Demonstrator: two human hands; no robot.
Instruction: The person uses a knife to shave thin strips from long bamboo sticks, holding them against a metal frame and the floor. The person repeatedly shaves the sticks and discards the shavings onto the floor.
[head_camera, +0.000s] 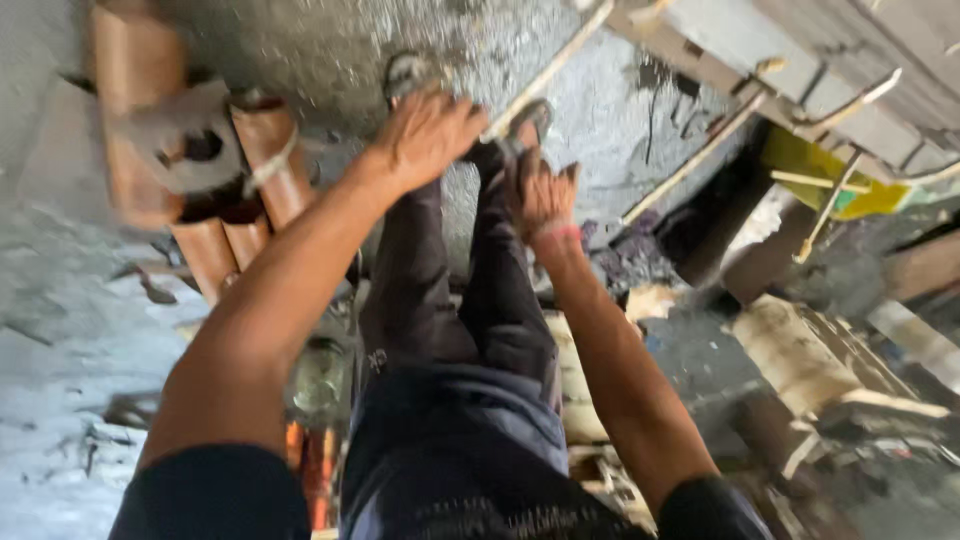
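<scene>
The frame is motion-blurred. I am seated with my legs in dark trousers (450, 290) stretched forward and sandals (405, 72) on my feet. My left hand (430, 135) reaches over the left shin near the ankle with its fingers curled; whether it holds anything is unclear. A thin pale stick (555, 62) starts right beside its fingertips and runs up and to the right. My right hand (540, 192), with a pink band at the wrist, is closed around a dark object (505, 155) by the right ankle. The two hands are close together.
Brown cylinders (250, 160) with a grey metal piece (190, 150) lie at the upper left. Sticks, planks (800, 70) and a yellow-green thing (810, 170) fill the upper right. Pale wood blocks (800, 350) lie at the right on the grey gritty floor (60, 330).
</scene>
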